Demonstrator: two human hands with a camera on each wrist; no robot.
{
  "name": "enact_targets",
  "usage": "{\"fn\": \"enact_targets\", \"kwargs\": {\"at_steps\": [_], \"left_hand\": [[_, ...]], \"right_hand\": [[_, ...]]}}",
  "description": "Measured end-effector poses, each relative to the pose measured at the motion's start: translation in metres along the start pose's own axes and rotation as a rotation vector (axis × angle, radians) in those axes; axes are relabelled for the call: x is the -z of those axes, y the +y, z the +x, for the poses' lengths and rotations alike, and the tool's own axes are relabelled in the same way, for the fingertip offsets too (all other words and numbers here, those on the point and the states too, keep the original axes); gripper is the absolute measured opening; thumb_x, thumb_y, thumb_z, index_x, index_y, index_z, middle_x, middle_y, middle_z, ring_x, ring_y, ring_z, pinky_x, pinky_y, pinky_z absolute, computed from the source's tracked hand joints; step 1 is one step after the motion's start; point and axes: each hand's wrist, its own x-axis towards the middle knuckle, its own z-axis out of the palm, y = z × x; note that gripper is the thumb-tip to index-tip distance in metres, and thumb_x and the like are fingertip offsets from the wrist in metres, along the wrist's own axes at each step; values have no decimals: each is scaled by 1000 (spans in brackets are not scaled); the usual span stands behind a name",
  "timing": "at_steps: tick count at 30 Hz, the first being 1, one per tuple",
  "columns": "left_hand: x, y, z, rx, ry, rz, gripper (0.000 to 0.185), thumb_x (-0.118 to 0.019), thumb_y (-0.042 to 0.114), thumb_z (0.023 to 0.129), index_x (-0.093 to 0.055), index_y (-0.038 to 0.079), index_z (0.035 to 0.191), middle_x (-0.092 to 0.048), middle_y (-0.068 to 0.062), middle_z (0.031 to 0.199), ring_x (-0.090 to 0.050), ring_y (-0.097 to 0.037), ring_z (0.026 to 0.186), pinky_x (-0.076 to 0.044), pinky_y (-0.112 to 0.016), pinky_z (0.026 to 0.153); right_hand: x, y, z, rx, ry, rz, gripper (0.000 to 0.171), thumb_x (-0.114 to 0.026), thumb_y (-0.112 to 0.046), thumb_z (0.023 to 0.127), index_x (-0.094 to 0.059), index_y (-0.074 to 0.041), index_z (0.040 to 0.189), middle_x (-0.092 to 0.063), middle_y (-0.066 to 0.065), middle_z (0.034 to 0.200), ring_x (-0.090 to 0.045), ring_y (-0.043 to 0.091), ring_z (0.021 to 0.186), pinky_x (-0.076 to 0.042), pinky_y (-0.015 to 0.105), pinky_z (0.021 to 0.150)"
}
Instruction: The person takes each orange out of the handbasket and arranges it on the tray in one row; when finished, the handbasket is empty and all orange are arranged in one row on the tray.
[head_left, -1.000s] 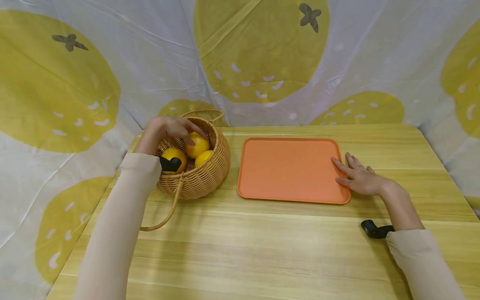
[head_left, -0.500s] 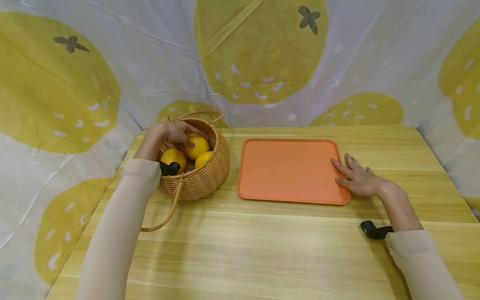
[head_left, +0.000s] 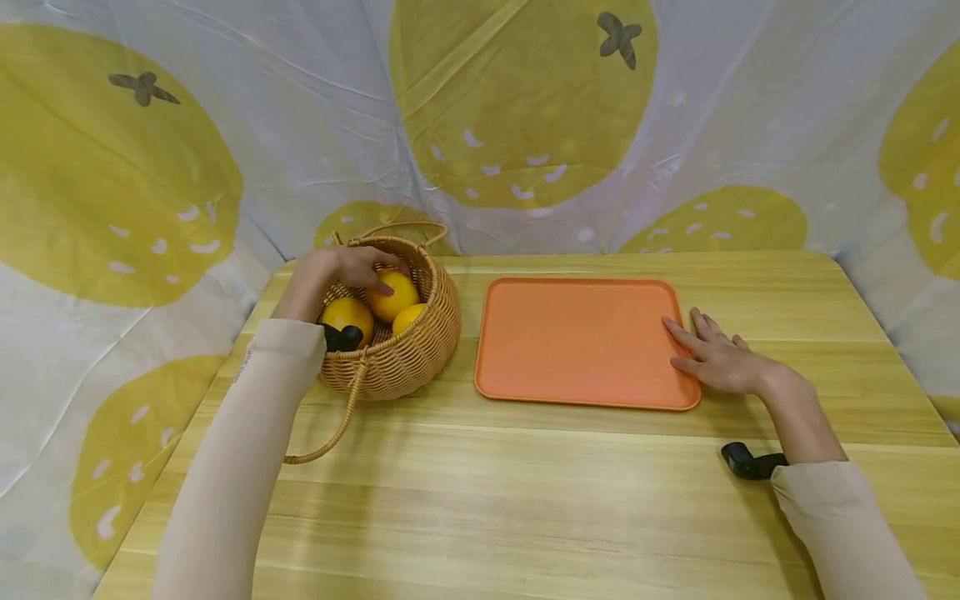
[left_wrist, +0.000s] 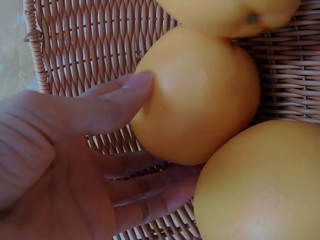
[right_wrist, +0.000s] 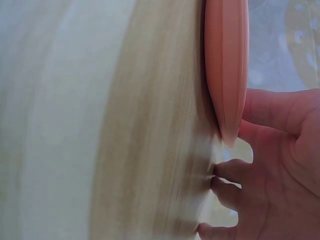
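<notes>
A woven basket stands at the table's back left with three oranges in it. My left hand reaches into it and grips the rear orange. In the left wrist view the thumb presses that orange from one side and the fingers curl under it. A second orange lies against it. My right hand rests flat with straight fingers on the right rim of the orange tray. The right wrist view shows the tray's edge beside the thumb.
The basket's loose handle trails toward me on the wooden table. Another handle arches behind the basket. A white cloth with yellow fruit prints hangs behind and at both sides.
My left hand's fingers have settled slightly lower round the rear orange in the basket. The right hand and the tray have not moved.
</notes>
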Motion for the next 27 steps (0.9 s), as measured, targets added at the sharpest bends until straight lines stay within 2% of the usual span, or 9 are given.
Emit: {"fn": "enact_targets", "kwargs": {"at_steps": [4,11,14,19,27], "left_hand": [[0,0,-1,5,-29,28,53,-53,18,107,-40,4,156,-24,-32,165,-22,-51,153,-21,-65,124],[-1,1,0,7,-36,30,55,-54,19,107,-38,4,158,-22,-33,165,-19,-51,154,-19,-65,124],[-2,-1,0,7,-43,13,56,-54,20,107,-38,6,158,-20,-32,166,-16,-51,155,-18,-66,124],[-2,-5,2,-30,-43,-39,52,-57,19,106,-44,9,154,-24,-29,165,-23,-49,152,-23,-65,122],[-4,-12,5,-72,-43,-105,54,-65,24,102,-47,10,151,-25,-27,165,-25,-45,150,-23,-64,122]], "right_hand": [[0,1,1,0,-2,4,75,-47,-32,111,-4,-7,167,24,35,164,22,55,152,14,81,111],[0,1,1,0,-2,0,75,-48,-33,111,-4,-7,167,23,35,164,22,55,152,14,81,111],[0,1,0,-1,-2,-4,75,-47,-33,111,-4,-7,167,23,35,164,22,56,152,14,81,111],[0,1,0,-3,-2,-7,75,-47,-33,111,-3,-7,167,24,35,164,22,56,151,13,81,111],[-1,0,0,-2,-3,2,76,-48,-33,111,-4,-8,167,24,35,164,23,56,151,14,81,111]]}}
